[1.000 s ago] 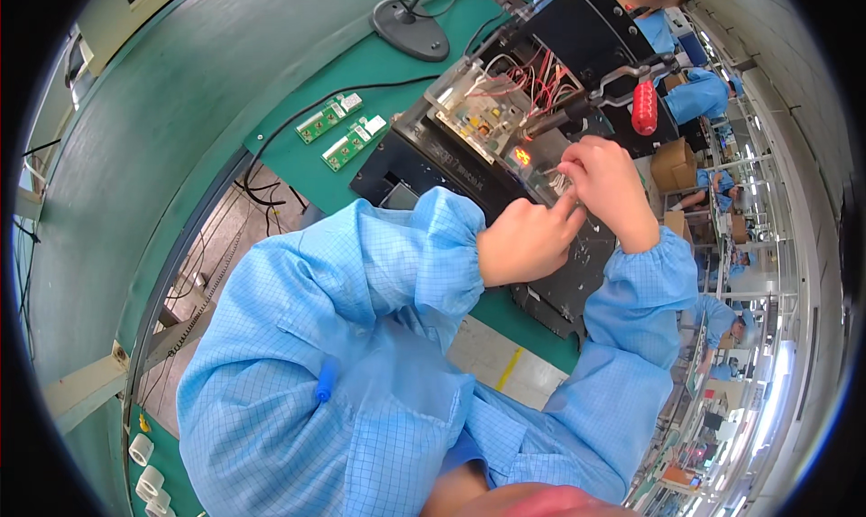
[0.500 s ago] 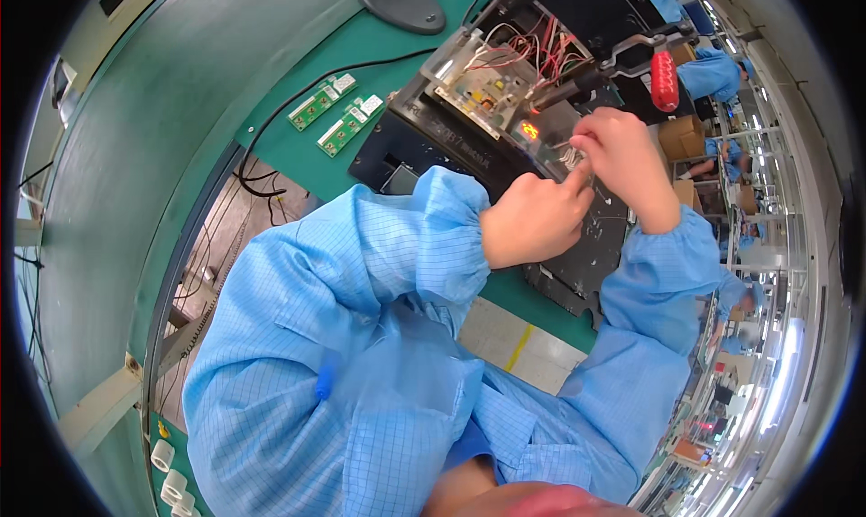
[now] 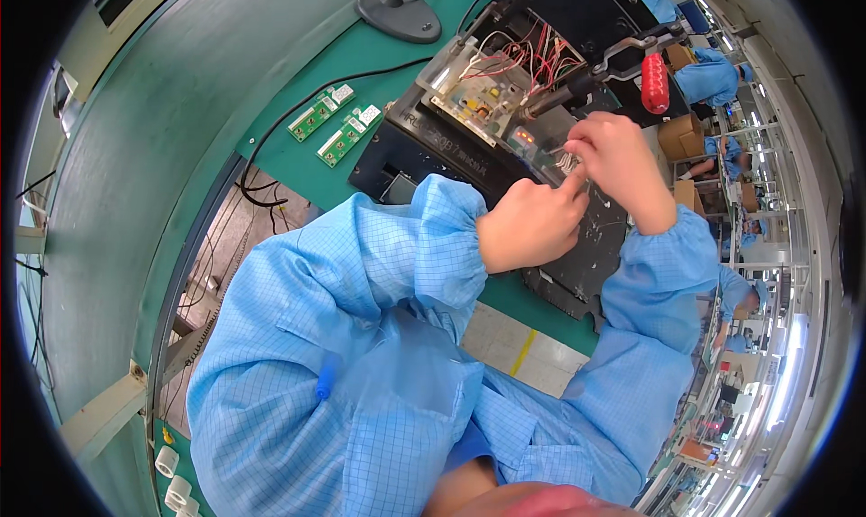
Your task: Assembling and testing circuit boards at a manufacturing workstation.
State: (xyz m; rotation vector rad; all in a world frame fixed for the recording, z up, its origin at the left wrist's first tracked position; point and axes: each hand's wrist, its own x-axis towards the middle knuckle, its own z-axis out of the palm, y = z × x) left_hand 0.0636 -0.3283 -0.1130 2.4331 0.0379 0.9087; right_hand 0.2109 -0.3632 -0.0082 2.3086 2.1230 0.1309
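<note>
Both my hands meet over the right end of a test fixture [image 3: 451, 156], a dark block with an open circuit board [image 3: 478, 102] on it. My left hand [image 3: 534, 224] is closed, its index finger reaching toward a small bundle of white wires [image 3: 567, 163]. From the other side comes my right hand [image 3: 618, 161], thumb and fingers pinched together just above those wires. What the fingertips hold is hidden. A small display [image 3: 523, 136] glows faintly just left of the fingers. Beyond my right hand stands a toggle clamp with a red handle [image 3: 655, 84].
Two small green circuit boards [image 3: 322, 113] lie on the green mat [image 3: 289, 161], left of the fixture. A black cable [image 3: 298, 111] curves around them. A grey stand base [image 3: 397, 12] is at the back. Red and white wires [image 3: 541, 52] crowd the fixture's rear. Co-workers in blue [image 3: 708, 75] sit to the right.
The display's bright orange digits have dimmed to a few small lights. Both hands stay at the white wires, with little movement. The view has shifted slightly, showing another green board at the top.
</note>
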